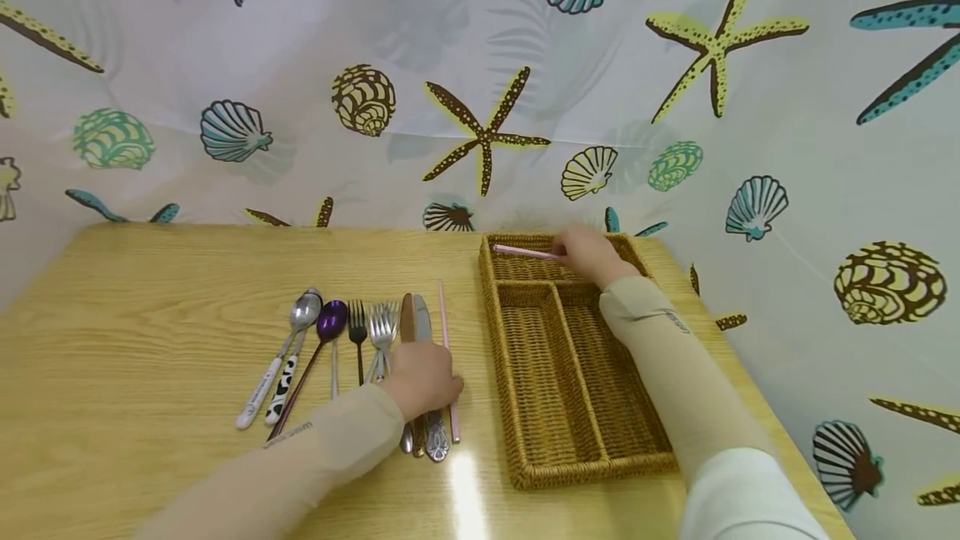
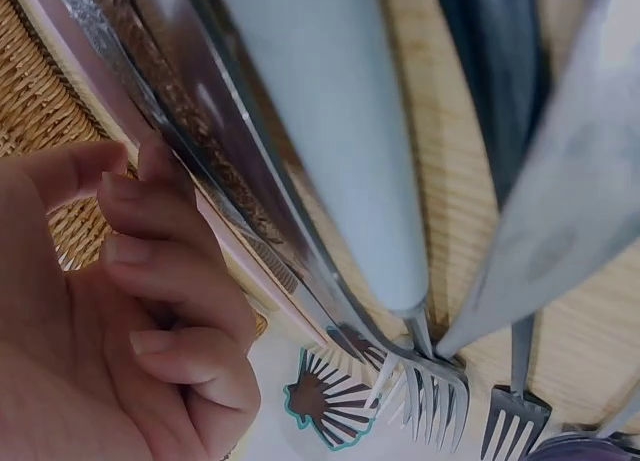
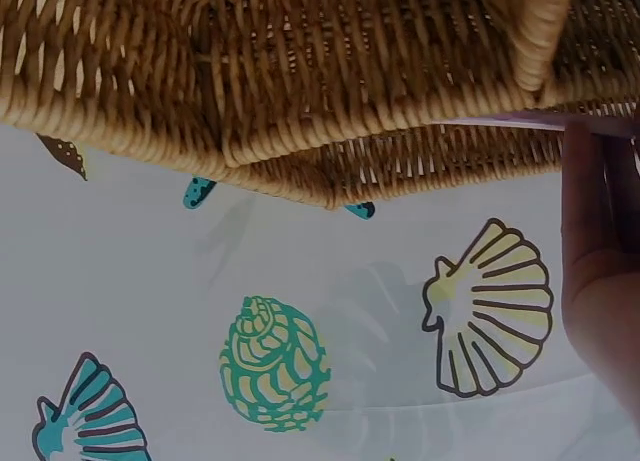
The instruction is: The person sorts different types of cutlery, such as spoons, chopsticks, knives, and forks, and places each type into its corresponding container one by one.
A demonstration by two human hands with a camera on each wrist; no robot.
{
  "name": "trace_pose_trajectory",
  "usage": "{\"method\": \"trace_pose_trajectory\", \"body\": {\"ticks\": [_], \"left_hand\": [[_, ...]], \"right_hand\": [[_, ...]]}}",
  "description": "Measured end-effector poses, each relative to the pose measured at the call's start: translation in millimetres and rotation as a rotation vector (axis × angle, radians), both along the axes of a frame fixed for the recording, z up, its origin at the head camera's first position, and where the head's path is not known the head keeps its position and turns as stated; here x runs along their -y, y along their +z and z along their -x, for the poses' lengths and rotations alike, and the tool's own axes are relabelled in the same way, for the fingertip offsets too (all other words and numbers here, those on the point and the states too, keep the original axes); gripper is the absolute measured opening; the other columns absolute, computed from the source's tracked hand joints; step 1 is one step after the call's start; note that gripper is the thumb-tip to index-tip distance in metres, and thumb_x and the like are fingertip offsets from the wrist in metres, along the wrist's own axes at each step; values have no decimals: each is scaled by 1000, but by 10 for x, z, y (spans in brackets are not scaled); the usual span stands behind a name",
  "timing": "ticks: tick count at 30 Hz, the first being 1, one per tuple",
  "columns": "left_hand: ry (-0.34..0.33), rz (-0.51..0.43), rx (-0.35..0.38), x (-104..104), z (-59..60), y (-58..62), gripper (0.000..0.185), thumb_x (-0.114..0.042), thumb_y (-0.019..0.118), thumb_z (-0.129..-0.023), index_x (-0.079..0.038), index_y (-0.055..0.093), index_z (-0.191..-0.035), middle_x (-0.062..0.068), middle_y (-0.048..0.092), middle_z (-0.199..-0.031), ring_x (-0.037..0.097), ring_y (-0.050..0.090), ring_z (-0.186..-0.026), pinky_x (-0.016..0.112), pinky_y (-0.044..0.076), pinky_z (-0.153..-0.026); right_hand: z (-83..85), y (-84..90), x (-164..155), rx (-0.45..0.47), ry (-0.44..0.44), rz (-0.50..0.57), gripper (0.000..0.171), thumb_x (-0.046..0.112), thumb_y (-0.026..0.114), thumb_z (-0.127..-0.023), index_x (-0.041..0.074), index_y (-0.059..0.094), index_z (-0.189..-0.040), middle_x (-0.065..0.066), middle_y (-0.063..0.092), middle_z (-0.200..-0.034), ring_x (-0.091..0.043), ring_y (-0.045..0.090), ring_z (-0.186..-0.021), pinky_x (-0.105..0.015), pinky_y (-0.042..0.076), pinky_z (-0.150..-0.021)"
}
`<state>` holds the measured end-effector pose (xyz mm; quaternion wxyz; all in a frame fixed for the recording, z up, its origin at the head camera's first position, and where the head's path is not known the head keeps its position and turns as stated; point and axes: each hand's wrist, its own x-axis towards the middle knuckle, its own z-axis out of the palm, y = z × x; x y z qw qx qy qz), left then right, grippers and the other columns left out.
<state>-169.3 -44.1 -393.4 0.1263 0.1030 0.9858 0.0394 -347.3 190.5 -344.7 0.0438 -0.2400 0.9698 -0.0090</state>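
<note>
Right hand point(image 1: 592, 255) is out at the far end of the wicker tray point(image 1: 525, 473), fingers pinched on a pink chopstick point(image 1: 525, 251). That stick lies crosswise in the tray's far compartment, long axis parallel to the table's far edge, tip pointing left. Right forearm runs diag. over the tray's right-hand long compartment, elbow near the table's near right corner.

Left hand point(image 1: 422, 375) sits on the near part of the cutlery row, left of the tray. Its fingers curl round the second pink chopstick point(image 1: 444, 315) at the row's right end, just beside the tray wall. This one's axis runs near-to-far, so at approx. a right angle to the first. Knives point(image 1: 415, 319) touch it on the left, then forks point(image 1: 381, 323), then spoons point(image 1: 303, 311) toward the table's left edge.

Left wrist view: fingers point(image 2: 150, 271) bent, tips against the stick's pink edge.
</note>
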Motion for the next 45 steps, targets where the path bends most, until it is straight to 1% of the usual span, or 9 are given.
{"method": "trace_pose_trajectory", "body": {"ticks": [6, 17, 20, 22, 24, 33, 37, 41, 45], "left_hand": [[0, -12, -3, -31, 16, -48, 41, -31, 55, -86, -17, 41, -50, -2, 43, -49, 10, 39, -45, 27, 34, -42], [11, -15, -11, -80, 10, -52, 39, -25, 56, -85, -16, 41, -50, -2, 42, -52, 10, 39, -47, 30, 38, -44], [23, -16, -15, -76, 21, -60, 39, -25, 56, -85, -16, 41, -50, -2, 43, -51, 10, 38, -46, 29, 36, -43], [32, -16, -12, -74, 32, -69, 40, -26, 56, -85, -16, 41, -50, -2, 42, -50, 10, 37, -45, 28, 34, -42], [42, -15, -3, -71, 43, -72, 40, -27, 55, -86, -16, 41, -50, -2, 41, -49, 10, 36, -44, 27, 31, -41], [67, -49, 14, -33, 64, -79, 41, -28, 55, -85, -17, 40, -49, -2, 40, -48, 10, 36, -43, 27, 32, -40], [86, -56, 11, -19, 69, -62, 42, -28, 56, -85, -17, 39, -48, -2, 41, -49, 10, 36, -43, 27, 32, -40], [101, -81, -37, 6, 81, -37, 44, -28, 56, -84, -17, 35, -48, -3, 36, -47, 10, 33, -42, 27, 29, -39], [127, -206, -75, 69, 103, 23, 49, -26, 57, -84, -18, 30, -44, -6, 26, -41, 8, 26, -38, 24, 21, -35]], "right_hand": [[25, -39, -43, 23, -18, -11, 13, 9, 61, -89, 2, 70, -96, -13, 68, -94, -27, 63, -86, -41, 51, -78], [149, -170, -10, 112, -20, -18, 15, 5, 56, -91, 4, 71, -94, -13, 68, -92, -25, 62, -81, -41, 51, -74], [163, -214, -1, 160, -29, -31, 21, 4, 52, -93, 6, 64, -76, -7, 57, -68, -16, 49, -61, -32, 42, -59], [170, -239, -2, 174, -26, -30, 30, 3, 51, -93, 10, 52, -64, -1, 40, -57, -13, 32, -53, -29, 30, -54], [183, -257, -8, 185, -23, -28, 37, 3, 50, -93, 14, 38, -59, 2, 23, -55, -12, 20, -53, -28, 22, -54], [159, -230, 32, 254, -68, 46, 44, -3, 44, -91, 17, 25, -58, 2, 13, -56, -13, 10, -53, -29, 17, -55], [143, -220, 38, 234, -87, 26, 34, -4, 45, -90, 12, 43, -60, 0, 32, -56, -13, 24, -53, -29, 25, -55], [114, -188, 32, 177, -92, 1, 16, 5, 52, -91, 4, 68, -90, -11, 65, -84, -20, 56, -70, -37, 48, -67], [103, -130, 26, 116, -85, 23, 17, 13, 56, -92, 3, 68, -98, -14, 67, -94, -26, 62, -79, -43, 50, -73]]}}
